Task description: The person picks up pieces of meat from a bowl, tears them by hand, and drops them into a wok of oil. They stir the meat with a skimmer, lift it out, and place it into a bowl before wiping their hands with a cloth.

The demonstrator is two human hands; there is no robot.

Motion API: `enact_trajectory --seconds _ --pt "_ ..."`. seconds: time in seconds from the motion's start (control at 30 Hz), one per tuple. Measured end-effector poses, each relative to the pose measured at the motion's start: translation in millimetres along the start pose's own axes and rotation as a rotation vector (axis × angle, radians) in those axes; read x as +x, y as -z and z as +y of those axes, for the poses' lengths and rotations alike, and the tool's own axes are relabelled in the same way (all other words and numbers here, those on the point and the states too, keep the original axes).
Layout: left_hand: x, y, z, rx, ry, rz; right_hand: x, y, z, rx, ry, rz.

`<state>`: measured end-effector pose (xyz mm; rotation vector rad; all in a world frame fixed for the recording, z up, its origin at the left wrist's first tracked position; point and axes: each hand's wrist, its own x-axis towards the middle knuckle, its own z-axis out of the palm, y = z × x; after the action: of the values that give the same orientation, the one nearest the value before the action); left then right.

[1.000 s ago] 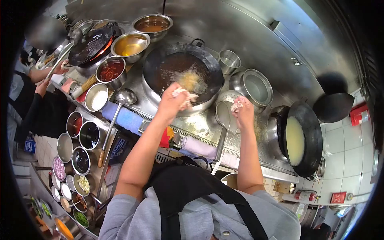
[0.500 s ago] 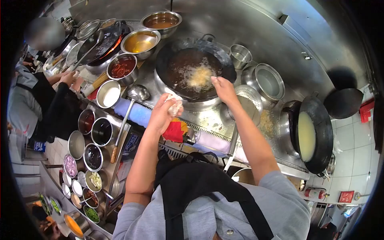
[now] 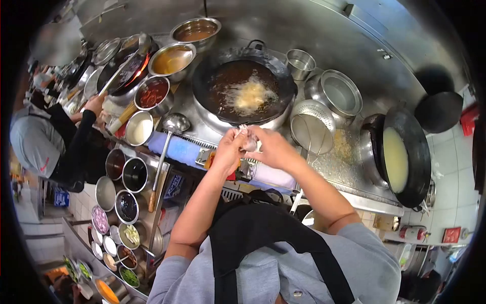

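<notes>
My left hand (image 3: 230,152) is closed around a pale, whitish lump of food (image 3: 248,143), whose kind I cannot make out. The thumb and fingers of my right hand (image 3: 273,149) close on the same lump from the other side. Both hands are together just in front of the near rim of a large black wok (image 3: 202,86). Dark oil fills the wok, and light golden pieces of food (image 3: 251,96) bubble in its middle. The fingers hide part of the lump.
A strainer (image 3: 309,126) lies right of the wok; a ladle (image 3: 175,123) rests on its left. Bowls of sauce (image 3: 153,92) and broth (image 3: 196,31) stand left. Another wok (image 3: 422,152) holds yellowish liquid. At far left, a co-worker (image 3: 40,137) handles a flaming wok.
My right hand has come back from over the oil and joined my left hand at the pale lump. The left hand has shifted right and slightly down. The co-worker's arm has moved.
</notes>
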<state>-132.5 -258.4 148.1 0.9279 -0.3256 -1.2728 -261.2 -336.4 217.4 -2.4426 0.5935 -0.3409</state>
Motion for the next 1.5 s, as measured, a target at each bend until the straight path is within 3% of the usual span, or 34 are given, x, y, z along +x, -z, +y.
enact_trajectory --seconds 0.1,0.17,0.27,0.37,0.4,0.43,0.5,0.6,0.7,0.73,0.8,0.83,0.97,1.03,1.1,1.17,1.27,1.3,1.33,1.37,1.4,1.43,1.47,1.5 --pt "18 -6 -20 -0.043 -0.021 0.008 -8 -23 21 -0.035 -0.082 0.084" --pt "25 -12 -25 -0.106 -0.037 0.031 -16 -20 29 -0.016 0.061 0.236" --pt "21 -33 -17 -0.207 -0.026 0.075 -22 -1 24 0.091 0.06 0.166" --pt "33 -25 -27 0.016 -0.092 -0.142 -21 10 26 0.018 0.101 0.207" --pt "28 -29 -30 0.019 -0.1 -0.129 -19 8 36 0.04 0.121 0.209" --pt "28 -29 -31 -0.081 0.125 -0.055 -15 13 24 0.102 0.048 0.25" --pt "1 -44 -3 0.108 0.121 -0.146 -9 15 27 0.075 0.001 0.313" --pt "-3 -31 -6 0.42 -0.032 -0.266 -2 21 36 0.231 -0.036 0.124" --pt "-14 -18 10 0.309 -0.012 -0.294 8 17 39 0.752 -0.084 0.043" --pt "-19 -16 18 0.241 0.023 -0.342 9 16 32 0.75 -0.076 0.026" --pt "-27 -12 27 0.156 0.049 -0.319 11 10 15 1.116 -0.217 0.085" --pt "-29 -10 28 0.102 0.046 -0.312 13 2 16 1.16 -0.187 0.085" --pt "-29 1 23 -0.005 0.018 -0.233 13 -25 4 0.995 -0.191 0.02" --pt "-42 -4 36 0.073 -0.017 -0.213 17 -37 9 0.507 0.152 0.105" --pt "-44 -1 31 0.207 -0.063 -0.251 16 -26 16 0.467 0.134 0.046" --pt "-49 -2 23 0.28 -0.08 -0.245 24 -12 7 0.283 0.188 0.132" --pt "-66 -15 28 0.28 -0.134 -0.17 45 -13 40 0.323 0.218 0.189" --pt "-71 -12 33 0.305 -0.139 -0.167 51 -14 27 0.255 0.204 0.344" --pt "-78 -9 39 0.329 -0.142 -0.172 63 -1 40 0.83 -0.139 0.289" --pt "-96 -5 50 0.361 -0.147 -0.125 74 19 44 0.854 -0.139 0.354" --pt "-101 5 53 0.357 -0.17 -0.091 81 32 32 0.855 -0.283 0.519" --pt "-105 17 53 0.285 -0.209 -0.056 91 51 64 0.888 -0.165 0.339" --pt "-109 27 53 0.213 -0.249 -0.027 92 57 58 0.958 -0.125 0.288" --pt "-117 36 55 0.187 -0.293 0.056 93 66 43 1.073 -0.212 0.187"
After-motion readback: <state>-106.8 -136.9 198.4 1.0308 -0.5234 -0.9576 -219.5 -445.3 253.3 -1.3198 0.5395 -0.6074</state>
